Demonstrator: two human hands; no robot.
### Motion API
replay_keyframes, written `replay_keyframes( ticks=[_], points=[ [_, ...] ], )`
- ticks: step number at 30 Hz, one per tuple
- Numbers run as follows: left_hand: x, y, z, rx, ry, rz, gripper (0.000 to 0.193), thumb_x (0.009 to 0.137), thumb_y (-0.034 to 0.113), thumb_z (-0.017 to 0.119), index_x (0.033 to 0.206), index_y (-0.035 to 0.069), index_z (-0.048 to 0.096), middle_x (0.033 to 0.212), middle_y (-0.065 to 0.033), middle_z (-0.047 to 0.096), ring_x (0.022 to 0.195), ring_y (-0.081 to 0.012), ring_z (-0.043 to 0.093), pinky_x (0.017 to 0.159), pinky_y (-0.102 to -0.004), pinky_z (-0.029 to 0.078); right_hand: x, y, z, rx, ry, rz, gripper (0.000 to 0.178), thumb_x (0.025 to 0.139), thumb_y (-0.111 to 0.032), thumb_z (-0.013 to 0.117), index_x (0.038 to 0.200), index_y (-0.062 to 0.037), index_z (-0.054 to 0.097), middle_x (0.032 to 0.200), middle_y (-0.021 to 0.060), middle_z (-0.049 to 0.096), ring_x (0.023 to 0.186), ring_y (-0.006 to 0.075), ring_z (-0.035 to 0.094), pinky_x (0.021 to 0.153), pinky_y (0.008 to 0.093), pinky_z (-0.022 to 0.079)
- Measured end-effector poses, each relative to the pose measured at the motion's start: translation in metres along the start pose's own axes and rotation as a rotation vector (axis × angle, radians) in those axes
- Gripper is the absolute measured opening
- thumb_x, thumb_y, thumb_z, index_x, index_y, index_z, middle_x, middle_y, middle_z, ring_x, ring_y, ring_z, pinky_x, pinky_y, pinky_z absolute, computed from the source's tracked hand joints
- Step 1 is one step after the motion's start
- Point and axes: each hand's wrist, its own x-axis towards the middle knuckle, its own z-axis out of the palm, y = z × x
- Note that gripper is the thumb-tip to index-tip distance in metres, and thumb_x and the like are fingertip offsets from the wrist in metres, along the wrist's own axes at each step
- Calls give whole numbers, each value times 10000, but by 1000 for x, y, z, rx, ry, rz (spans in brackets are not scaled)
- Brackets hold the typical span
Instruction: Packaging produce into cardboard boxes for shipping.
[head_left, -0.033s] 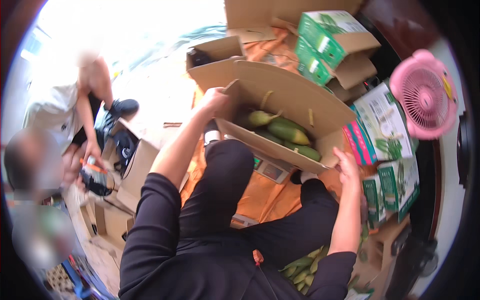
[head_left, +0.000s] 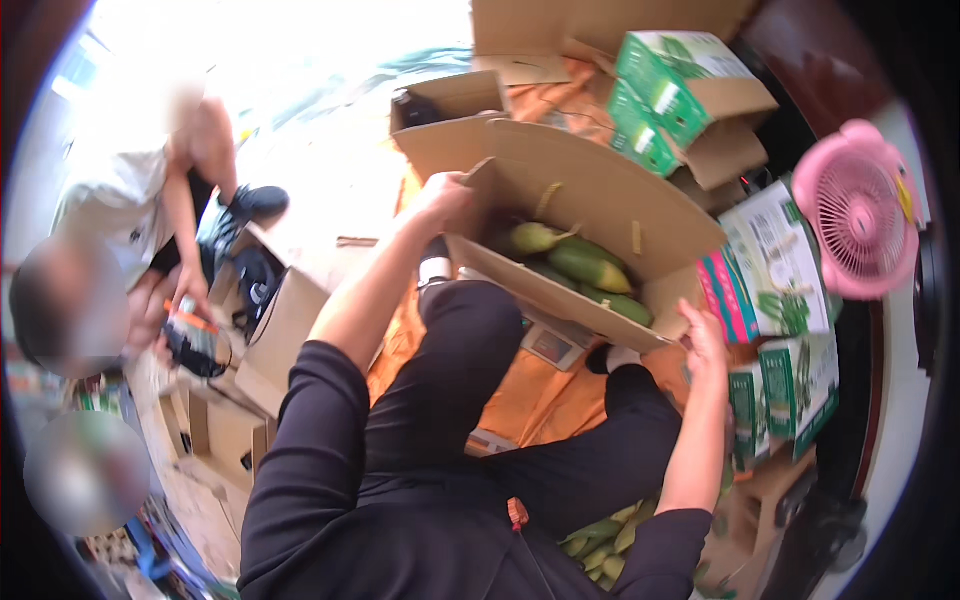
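A long open cardboard box [head_left: 570, 298] is held tilted above my lower legs. My left hand [head_left: 443, 200] is closed on its left end, at the upper edge. On the right end, my right hand [head_left: 704, 335] grips the wall, thumb near the rim and the other fingers partly hidden. Inside lie several plump green vegetables [head_left: 588, 265], one with a pale stem cap; the box's left interior is dark. Beneath the box, a flat grey device with a panel [head_left: 548, 345] shows only in part.
More green vegetables [head_left: 600, 550] lie by my right thigh. Green-and-white cartons [head_left: 780, 260] and a pink fan [head_left: 858, 210] stand right. A smaller box [head_left: 450, 108] with a dark item stands beyond. At left, a person's hand [head_left: 190, 290] holds an orange-and-black object beside open boxes [head_left: 290, 330].
The whole view has shifted slightly, so surroundings sit farther right. The box now covers more of the grey device below it. Both hands keep their hold.
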Motion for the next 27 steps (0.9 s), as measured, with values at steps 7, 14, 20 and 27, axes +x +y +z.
replay_keyframes(
  ticks=[7,14,20,27],
  points=[
    [-74,4,-55,-219,85,-31,278,805,155,596,1054,49,657,849,-48,634,798,-130,569,732,-282,456,28,-62,21,114,-147,-294,430,859,-239,679,1179,28,575,1127,89,620,993,178,594,875,317,455],
    [-260,11,-152,-422,230,5,697,854,335,679,1368,-47,403,1314,-178,512,1195,-222,497,1009,-312,370,-49,-150,105,18,-314,-428,398,884,-254,654,1163,20,578,1077,82,631,977,168,605,856,306,465],
    [-412,-53,-213,-474,521,24,419,891,240,630,1237,13,563,1054,15,607,980,-67,532,865,-233,417,-132,-143,235,-79,-730,-447,400,883,-236,654,1178,20,570,1100,80,620,1005,156,592,874,295,450],
    [-585,-132,-225,-453,1047,-312,251,906,240,618,1033,24,624,879,23,580,830,-75,525,755,-241,429,-249,-44,362,-268,-1249,-377,663,818,-283,721,1294,100,464,1282,165,532,1196,216,494,1014,327,372]
  ],
)
